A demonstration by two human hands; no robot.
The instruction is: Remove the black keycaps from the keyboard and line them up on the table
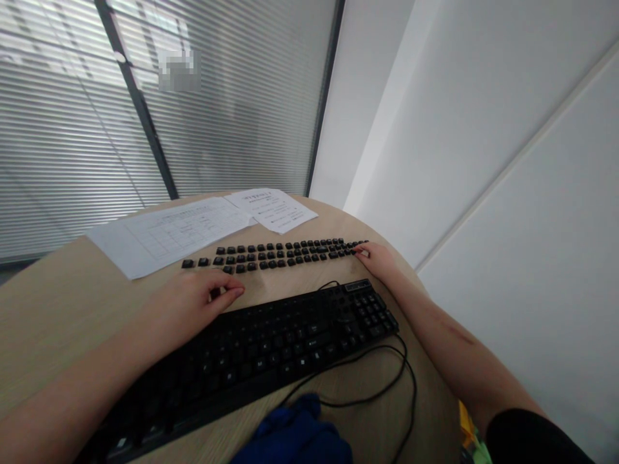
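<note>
A black keyboard (271, 348) lies slantwise on the table, some of its upper rows bare of keycaps. Behind it, loose black keycaps (280, 254) stand in rows on the table top. My left hand (207, 293) hovers over the keyboard's far left part, thumb and fingers pinched together; whatever may be between the fingertips is hidden. At the right end of the rows, my right hand (372, 256) has its thumb and forefinger around a small black keycap (360, 252).
Printed papers (184, 232) lie at the back of the wooden table (48, 303). A black cable (411, 386) loops at the front right, near a blue cloth (300, 435). White walls stand at the right, and blinds cover the glass behind.
</note>
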